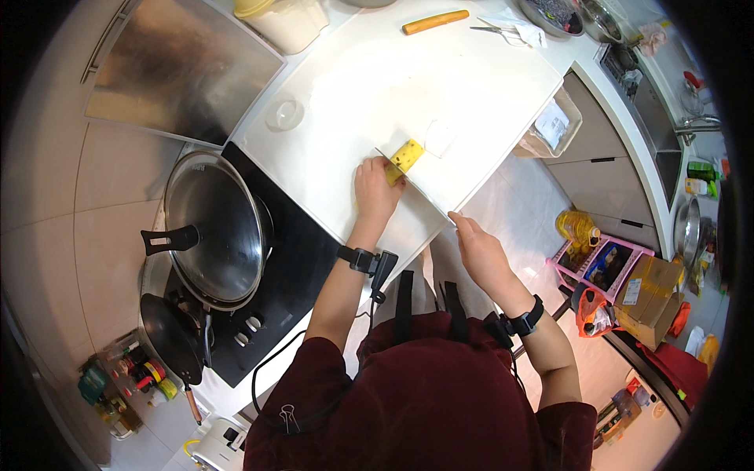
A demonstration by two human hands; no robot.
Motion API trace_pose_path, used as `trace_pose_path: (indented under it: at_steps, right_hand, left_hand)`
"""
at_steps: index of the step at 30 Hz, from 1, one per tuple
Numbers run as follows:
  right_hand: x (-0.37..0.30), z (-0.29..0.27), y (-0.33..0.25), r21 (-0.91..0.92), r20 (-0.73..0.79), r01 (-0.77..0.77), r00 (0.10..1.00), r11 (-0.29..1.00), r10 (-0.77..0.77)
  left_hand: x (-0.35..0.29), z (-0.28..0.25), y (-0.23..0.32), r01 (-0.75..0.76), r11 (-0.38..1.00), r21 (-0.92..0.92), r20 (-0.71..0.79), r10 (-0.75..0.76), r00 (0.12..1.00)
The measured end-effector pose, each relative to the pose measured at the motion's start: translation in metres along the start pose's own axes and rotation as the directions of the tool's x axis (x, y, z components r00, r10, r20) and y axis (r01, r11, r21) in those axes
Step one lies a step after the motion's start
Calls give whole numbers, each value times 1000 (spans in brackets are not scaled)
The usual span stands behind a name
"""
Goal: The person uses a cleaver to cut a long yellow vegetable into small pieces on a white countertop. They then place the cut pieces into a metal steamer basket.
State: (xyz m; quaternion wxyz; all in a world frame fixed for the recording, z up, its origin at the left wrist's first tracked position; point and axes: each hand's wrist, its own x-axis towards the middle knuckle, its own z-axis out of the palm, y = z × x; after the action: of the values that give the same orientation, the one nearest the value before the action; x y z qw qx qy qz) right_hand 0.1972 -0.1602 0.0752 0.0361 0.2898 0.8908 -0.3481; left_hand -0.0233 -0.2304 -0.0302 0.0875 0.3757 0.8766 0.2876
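Note:
A yellow block with dark specks, whose kind I cannot make out, lies on the white worktop. My left hand is closed on its near end, fingertips pressed around it. Across the block runs the thin blade of a knife, slanting from beside my left fingers toward my right hand. My right hand grips the knife at its near end, over the worktop's front edge; the handle is mostly hidden by the hand. Just right of the block is a clear, faint-edged piece.
A clear round cup stands left on the worktop. Farther back lie a rolling pin and scissors. On the black hob at left sit a large lidded pan and a dark wok. A bin hangs at right.

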Motion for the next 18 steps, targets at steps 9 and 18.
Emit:
trace_pose_path:
  at_steps: [9, 18]
  right_hand:
    - [1, 0, -2, -47, 1, 12, 1000, 999, -12]
    - [12, 7, -4, -33, -25, 42, 999, 999, -43]
  left_hand:
    - [1, -1, 0, -39, 999, 7, -8, 39, 999]
    - [3, 1, -2, -60, 998, -9, -17, 60, 998]
